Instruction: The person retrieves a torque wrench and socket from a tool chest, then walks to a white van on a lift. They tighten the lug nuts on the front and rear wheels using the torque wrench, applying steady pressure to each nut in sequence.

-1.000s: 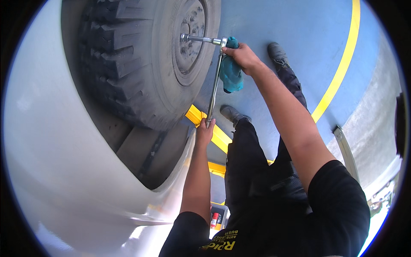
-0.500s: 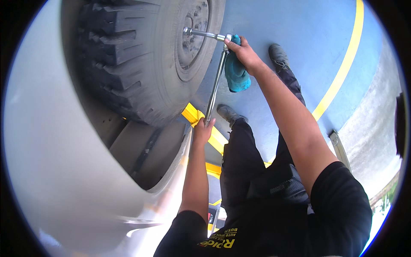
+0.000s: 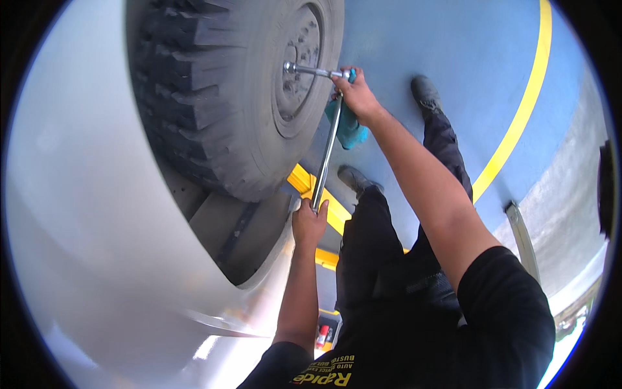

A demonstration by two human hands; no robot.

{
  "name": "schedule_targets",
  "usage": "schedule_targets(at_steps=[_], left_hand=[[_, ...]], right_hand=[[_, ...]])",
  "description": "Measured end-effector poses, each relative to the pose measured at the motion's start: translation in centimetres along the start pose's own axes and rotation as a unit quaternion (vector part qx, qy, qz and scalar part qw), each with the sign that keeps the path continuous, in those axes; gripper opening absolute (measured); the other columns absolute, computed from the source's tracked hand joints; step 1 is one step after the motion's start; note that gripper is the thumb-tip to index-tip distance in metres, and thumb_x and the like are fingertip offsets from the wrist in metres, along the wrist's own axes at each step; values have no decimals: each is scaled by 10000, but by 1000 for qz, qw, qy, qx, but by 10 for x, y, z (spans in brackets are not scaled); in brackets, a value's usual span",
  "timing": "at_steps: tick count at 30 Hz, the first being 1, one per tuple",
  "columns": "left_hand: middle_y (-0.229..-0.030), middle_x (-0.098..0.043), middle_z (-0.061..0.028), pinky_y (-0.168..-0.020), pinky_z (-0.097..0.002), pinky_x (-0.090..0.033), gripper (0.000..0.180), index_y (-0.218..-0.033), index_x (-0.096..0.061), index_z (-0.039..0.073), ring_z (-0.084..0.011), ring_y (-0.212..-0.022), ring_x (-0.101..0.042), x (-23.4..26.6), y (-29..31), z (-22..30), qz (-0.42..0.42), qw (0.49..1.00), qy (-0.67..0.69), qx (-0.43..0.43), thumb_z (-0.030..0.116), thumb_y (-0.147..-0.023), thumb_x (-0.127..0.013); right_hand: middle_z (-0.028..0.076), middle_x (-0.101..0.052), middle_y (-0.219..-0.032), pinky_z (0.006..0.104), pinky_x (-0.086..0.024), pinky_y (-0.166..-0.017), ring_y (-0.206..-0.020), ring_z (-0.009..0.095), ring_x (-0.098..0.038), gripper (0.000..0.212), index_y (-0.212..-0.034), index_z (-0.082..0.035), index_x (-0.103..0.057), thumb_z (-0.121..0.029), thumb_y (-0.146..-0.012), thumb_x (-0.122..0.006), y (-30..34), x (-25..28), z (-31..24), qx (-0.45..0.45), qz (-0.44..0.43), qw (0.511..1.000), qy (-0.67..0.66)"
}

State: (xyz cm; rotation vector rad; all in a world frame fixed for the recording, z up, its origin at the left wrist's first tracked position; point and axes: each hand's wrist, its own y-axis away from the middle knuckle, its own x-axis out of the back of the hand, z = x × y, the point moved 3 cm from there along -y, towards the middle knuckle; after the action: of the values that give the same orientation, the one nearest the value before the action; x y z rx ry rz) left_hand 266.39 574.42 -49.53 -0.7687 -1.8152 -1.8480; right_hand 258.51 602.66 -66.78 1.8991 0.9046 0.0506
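Note:
A long chromed breaker bar (image 3: 328, 149) slants down from an extension bar (image 3: 314, 70), whose socket end (image 3: 289, 67) meets the hub of a large, chunky-treaded wheel (image 3: 259, 97). At the lower end of the bar, my left hand (image 3: 309, 223) is closed around the handle. My right hand (image 3: 356, 100) grips the joint where bar and extension meet. A teal cloth or glove (image 3: 353, 133) hangs beneath my right hand; which of the two it is, I cannot tell. Its upper part is partly hidden by my fingers.
The pale vehicle body (image 3: 84, 214) curves along the left, around the wheel arch. A yellow metal beam (image 3: 334, 214) lies low behind my left hand. My shoes (image 3: 426, 92) stand on blue floor with a yellow line (image 3: 518, 123). A metal bar (image 3: 522, 236) is at right.
The view has shifted, so the wheel sits slightly lower in the picture. My left hand has come lower with the handle's end. My right hand is nearer the wheel, still on the joint.

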Motion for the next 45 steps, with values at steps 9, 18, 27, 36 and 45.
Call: schedule_targets(at_steps=[9, 18, 27, 36, 45], left_hand=[[-862, -730, -239, -766, -568, -546, 327, -975, -660, 7, -467, -840, -704, -16, -19, -15, 24, 999, 21, -40, 331, -932, -687], [-800, -713, -235, -719, -573, -548, 257, -888, -650, 21, -474, -780, -696, -36, -34, -27, 66, 994, 17, -82, 276, -927, -656], [-801, -707, -235, -734, -573, -547, 253, -899, -651, 20, -472, -789, -692, -46, -36, -34, 79, 994, 12, -79, 272, -923, -661], [-793, -700, -240, -728, -579, -538, 246, -881, -644, 26, -482, -790, -686, -58, -49, -38, 99, 990, 35, -97, 268, -919, -673], [-827, -708, -258, -739, -571, -551, 275, -938, -665, 12, -495, -823, -691, -64, -45, -36, 102, 989, 22, -101, 287, -922, -664]], right_hand=[[84, -572, -874, 414, -544, -533, -680, 210, -613, 506, -1248, -60, -478, -261, -913, -801, 0, -16, -11, -78, 85, 990, -75], [71, -545, -789, 385, -503, -488, -571, 189, -547, 503, -1222, -42, -511, -261, -891, -821, -1, -17, -1, -49, 99, 989, -99], [56, -525, -759, 382, -491, -485, -572, 179, -537, 517, -1252, -53, -480, -246, -900, -806, -5, -18, 1, -33, 97, 990, -100], [71, -503, -746, 402, -485, -492, -578, 203, -536, 466, -1149, -64, -485, -260, -881, -813, -9, -14, 11, -9, 110, 989, -100], [43, -498, -759, 375, -482, -492, -584, 170, -523, 371, -1066, -102, -497, -248, -900, -795, -11, -13, 5, 11, 102, 990, -92]])
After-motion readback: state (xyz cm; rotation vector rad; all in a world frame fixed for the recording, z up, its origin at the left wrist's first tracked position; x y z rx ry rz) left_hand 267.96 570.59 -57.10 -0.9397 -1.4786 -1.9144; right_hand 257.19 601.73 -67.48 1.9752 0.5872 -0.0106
